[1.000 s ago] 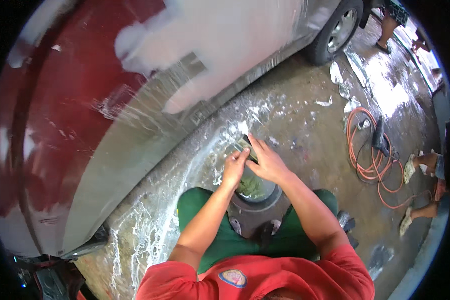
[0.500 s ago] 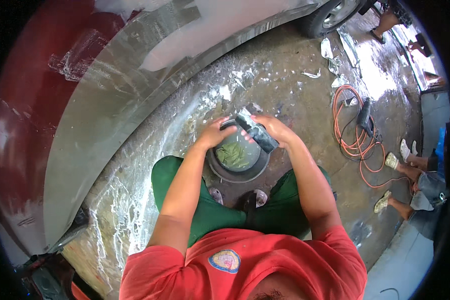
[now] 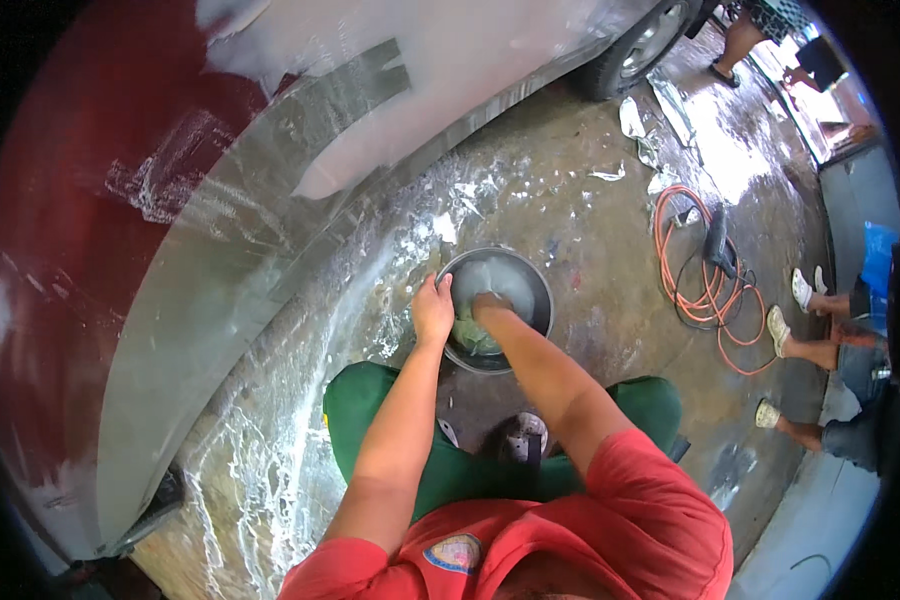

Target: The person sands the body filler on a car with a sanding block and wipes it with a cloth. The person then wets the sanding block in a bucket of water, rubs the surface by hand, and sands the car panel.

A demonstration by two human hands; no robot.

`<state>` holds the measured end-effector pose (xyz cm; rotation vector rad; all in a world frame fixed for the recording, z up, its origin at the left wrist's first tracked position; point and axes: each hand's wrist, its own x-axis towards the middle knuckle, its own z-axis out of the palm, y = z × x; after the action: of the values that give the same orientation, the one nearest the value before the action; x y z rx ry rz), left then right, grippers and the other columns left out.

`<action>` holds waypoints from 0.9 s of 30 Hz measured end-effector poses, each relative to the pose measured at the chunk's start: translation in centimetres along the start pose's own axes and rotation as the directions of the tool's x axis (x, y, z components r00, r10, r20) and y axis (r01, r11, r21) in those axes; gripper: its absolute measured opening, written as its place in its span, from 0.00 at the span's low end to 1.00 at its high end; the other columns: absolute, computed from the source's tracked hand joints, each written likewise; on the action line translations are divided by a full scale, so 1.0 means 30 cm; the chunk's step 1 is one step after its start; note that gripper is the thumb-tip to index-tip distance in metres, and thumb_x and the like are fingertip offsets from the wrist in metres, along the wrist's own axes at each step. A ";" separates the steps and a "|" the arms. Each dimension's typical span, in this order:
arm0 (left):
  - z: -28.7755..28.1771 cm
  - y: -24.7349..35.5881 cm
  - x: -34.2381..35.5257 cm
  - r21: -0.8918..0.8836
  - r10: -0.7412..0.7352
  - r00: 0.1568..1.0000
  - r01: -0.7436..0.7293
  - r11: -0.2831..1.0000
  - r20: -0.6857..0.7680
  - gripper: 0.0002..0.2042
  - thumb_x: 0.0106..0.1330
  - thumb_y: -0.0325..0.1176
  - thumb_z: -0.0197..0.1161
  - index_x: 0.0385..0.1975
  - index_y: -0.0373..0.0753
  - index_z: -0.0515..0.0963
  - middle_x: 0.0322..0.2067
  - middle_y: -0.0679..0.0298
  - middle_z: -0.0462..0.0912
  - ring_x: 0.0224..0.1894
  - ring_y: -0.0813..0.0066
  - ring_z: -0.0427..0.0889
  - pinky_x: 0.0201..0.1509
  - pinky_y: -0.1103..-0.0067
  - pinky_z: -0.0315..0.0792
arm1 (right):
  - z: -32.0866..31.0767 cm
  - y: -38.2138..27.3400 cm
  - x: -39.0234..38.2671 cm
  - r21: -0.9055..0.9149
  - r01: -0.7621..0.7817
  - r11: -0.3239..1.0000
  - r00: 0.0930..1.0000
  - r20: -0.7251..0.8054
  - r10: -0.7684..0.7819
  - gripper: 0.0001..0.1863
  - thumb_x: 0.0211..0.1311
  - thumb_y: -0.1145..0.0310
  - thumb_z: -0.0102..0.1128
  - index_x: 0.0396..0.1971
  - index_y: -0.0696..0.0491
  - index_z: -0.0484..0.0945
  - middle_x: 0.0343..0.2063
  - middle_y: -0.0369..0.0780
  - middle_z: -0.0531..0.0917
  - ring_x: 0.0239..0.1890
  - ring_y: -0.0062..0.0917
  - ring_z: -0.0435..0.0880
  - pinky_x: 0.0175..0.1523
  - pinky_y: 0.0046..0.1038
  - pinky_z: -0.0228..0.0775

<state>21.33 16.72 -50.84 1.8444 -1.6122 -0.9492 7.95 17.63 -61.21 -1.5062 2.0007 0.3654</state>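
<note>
A round dark basin (image 3: 543,305) of cloudy water stands on the floor between my knees. At its left rim, my left hand (image 3: 433,312) is closed on the edge, thumb toward the inside. My right hand (image 3: 487,304) dips into the water near the middle, and its fingers are hidden below the surface. Right beside it, a wet green cloth (image 3: 477,338) lies bunched in the near part of the basin. The dark block seen earlier is out of sight; I cannot tell whether it is in my right hand.
A car body (image 3: 210,240) with red, grey and pale patches curves along the left, its wheel (image 3: 650,48) at the top. An orange cord (image 3: 667,262) and a dark power tool (image 3: 717,240) lie on the wet floor. Other people's feet (image 3: 778,328) are at the right.
My right hand has gone from holding the dark block above the basin down into the water. My left hand has moved from above the basin onto its rim.
</note>
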 end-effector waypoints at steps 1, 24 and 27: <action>-0.038 -0.050 -0.004 0.027 -0.007 1.000 0.008 1.000 -0.019 0.24 0.72 0.49 0.54 0.53 0.32 0.77 0.43 0.40 0.82 0.49 0.39 0.80 0.54 0.58 0.73 | -0.044 -0.073 -0.027 0.006 0.105 0.994 0.955 0.278 -0.103 0.17 0.63 0.61 0.56 0.47 0.52 0.85 0.51 0.48 0.84 0.52 0.42 0.84 0.55 0.39 0.76; 0.001 0.066 -0.003 0.325 0.032 0.984 -0.088 0.942 0.174 0.24 0.74 0.53 0.45 0.54 0.39 0.75 0.45 0.45 0.83 0.46 0.42 0.83 0.50 0.54 0.75 | -1.694 -0.347 -0.720 -0.385 0.779 0.495 -0.469 -0.882 0.052 0.31 0.56 0.68 0.71 0.61 0.54 0.73 0.51 0.42 0.76 0.52 0.38 0.72 0.59 0.39 0.64; -0.003 0.051 0.004 0.314 0.013 0.988 -0.062 0.947 0.157 0.24 0.74 0.52 0.46 0.53 0.38 0.75 0.45 0.45 0.83 0.46 0.42 0.82 0.50 0.54 0.75 | -1.730 -0.364 -0.723 -0.412 0.717 0.562 -0.531 -0.846 0.057 0.31 0.57 0.68 0.71 0.62 0.53 0.73 0.53 0.41 0.76 0.53 0.36 0.71 0.59 0.36 0.65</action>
<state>20.45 16.34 -49.63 1.9808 -1.9859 -0.8717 6.57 2.42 -5.99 -2.1707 1.3642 -2.6439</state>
